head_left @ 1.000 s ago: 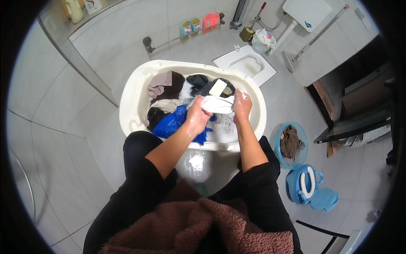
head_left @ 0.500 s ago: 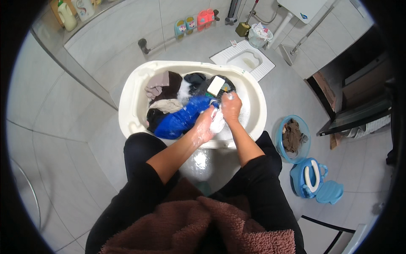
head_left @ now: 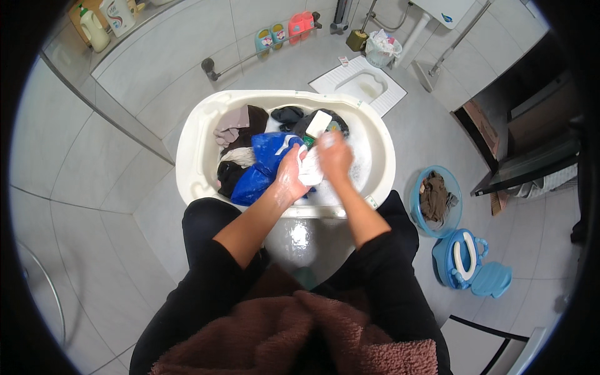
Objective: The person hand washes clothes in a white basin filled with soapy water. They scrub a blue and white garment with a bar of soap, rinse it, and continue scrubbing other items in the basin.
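Note:
My left hand [head_left: 289,173] is wet with suds and closed on a blue and white garment. Its white part [head_left: 310,167] is bunched at the fingers, while the blue part [head_left: 265,154] spreads leftward over the other wet clothes. Beside the white cloth, my right hand [head_left: 334,152] is smeared by motion, so its fingers cannot be read. Just beyond it a white block like a soap bar [head_left: 319,124] lies on dark cloth [head_left: 337,122]. All this is inside a cream plastic tub [head_left: 383,164] holding foamy water. Along the tub's left lie mauve [head_left: 232,128], beige and black clothes.
A blue basin [head_left: 459,206] with brown clothes stands to the right, near a blue child's potty [head_left: 447,262]. Beyond the tub are a squat toilet [head_left: 397,103] and a waste bin [head_left: 382,55]. Slippers [head_left: 300,25] hang on a wall rail.
My left hand has risen slightly and shifted left with the garment. The blue cloth has bunched up and turned. My right hand has moved slightly up and away from the white cloth.

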`<state>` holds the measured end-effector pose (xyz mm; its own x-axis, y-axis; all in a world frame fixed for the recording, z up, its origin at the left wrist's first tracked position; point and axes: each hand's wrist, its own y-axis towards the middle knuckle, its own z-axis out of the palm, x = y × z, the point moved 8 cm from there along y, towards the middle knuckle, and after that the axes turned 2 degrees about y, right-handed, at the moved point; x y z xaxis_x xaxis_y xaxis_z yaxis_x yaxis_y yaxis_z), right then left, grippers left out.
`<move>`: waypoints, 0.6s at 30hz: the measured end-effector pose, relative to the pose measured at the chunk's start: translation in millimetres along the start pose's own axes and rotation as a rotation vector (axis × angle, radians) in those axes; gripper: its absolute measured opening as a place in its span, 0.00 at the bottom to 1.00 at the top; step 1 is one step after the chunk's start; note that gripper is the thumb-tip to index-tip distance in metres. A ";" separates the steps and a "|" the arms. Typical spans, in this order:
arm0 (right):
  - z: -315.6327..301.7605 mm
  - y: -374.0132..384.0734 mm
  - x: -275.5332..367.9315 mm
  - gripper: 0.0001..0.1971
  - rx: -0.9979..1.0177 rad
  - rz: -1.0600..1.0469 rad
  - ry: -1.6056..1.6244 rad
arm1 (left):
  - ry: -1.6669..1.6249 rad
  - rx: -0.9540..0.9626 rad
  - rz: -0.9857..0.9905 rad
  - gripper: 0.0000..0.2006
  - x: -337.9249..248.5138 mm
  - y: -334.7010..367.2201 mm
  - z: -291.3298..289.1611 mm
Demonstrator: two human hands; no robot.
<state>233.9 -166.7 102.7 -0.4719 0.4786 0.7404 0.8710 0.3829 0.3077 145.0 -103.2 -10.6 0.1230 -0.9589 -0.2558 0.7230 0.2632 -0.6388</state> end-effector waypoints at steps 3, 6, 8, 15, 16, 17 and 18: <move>-12.7 46.6 -61.8 0.24 -0.010 0.350 0.325 | -0.032 0.258 0.196 0.15 -32.5 -11.2 21.1; -11.4 58.1 -80.9 0.18 0.156 0.677 0.758 | -0.075 0.084 0.272 0.23 -63.6 -8.9 6.3; -15.8 51.9 -58.3 0.15 0.306 0.606 0.894 | -0.377 0.185 0.225 0.33 -77.6 -3.6 7.9; -13.5 13.4 -42.3 0.20 0.619 0.446 0.628 | -0.529 0.015 0.157 0.29 -102.8 31.4 -37.9; -9.6 17.4 -39.5 0.25 0.713 0.136 0.251 | -0.481 0.042 0.192 0.27 -109.0 33.1 -40.4; 2.8 9.2 -44.7 0.26 0.892 0.045 0.136 | -0.410 0.130 0.203 0.26 -115.2 33.2 -36.8; 14.9 2.0 -52.4 0.28 1.085 -0.034 0.041 | -0.352 0.128 0.211 0.24 -117.1 33.0 -39.0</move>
<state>258.3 -179.2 55.6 -0.4712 0.4352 0.7671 0.2636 0.8995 -0.3484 128.0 21.9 -30.0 0.4852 -0.8693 -0.0941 0.7329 0.4630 -0.4985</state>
